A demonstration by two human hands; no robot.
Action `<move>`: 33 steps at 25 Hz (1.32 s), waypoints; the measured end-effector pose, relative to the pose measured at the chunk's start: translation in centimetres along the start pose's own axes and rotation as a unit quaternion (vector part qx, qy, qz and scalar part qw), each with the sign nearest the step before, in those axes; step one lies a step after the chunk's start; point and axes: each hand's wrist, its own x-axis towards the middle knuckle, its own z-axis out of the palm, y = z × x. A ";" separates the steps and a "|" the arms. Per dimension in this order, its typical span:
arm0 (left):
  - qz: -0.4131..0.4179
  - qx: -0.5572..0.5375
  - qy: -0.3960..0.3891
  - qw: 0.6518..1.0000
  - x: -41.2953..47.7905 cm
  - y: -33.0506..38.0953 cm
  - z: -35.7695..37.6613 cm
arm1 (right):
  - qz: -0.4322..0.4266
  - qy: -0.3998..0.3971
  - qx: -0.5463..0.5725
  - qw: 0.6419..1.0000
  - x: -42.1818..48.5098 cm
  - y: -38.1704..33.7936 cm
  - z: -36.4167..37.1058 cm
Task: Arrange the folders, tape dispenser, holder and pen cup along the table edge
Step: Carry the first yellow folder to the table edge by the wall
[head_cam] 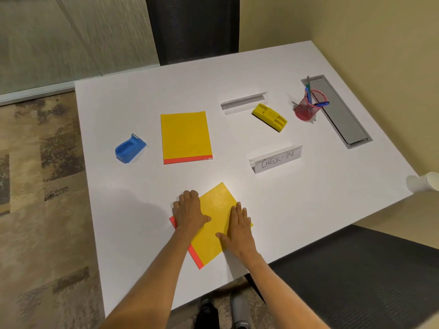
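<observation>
A yellow folder with a red edge [215, 210] lies tilted near the table's front edge. My left hand [190, 211] presses flat on its left side and my right hand [238, 227] lies flat on its right side. A second yellow folder [185, 136] lies square further back. A blue tape dispenser [129, 148] sits to its left. A clear holder reading "CHECK-IN" [276, 160] stands at the right, with an empty clear holder [243, 103] behind it. A pink mesh pen cup [307, 108] with pens stands at the far right.
A yellow tape dispenser [269, 117] lies between the empty holder and the pen cup. A grey cable tray lid [339, 115] is set into the white table [308, 210]. A white cup [422, 181] sits at the right edge. Black chairs stand behind and at the right.
</observation>
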 end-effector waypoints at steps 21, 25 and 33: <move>-0.095 -0.487 -0.094 0.863 -2.3 -2.4 -3.3 | 0.168 0.098 0.312 0.930 -2.5 -0.5 -4.6; -0.115 -0.569 -0.108 0.807 -3.9 -1.6 -4.5 | 0.199 0.060 0.444 0.871 -2.6 -0.4 -7.1; -0.147 -0.643 -0.057 0.750 -8.1 1.5 -5.9 | 0.106 0.105 0.464 0.873 -3.7 -1.4 -11.4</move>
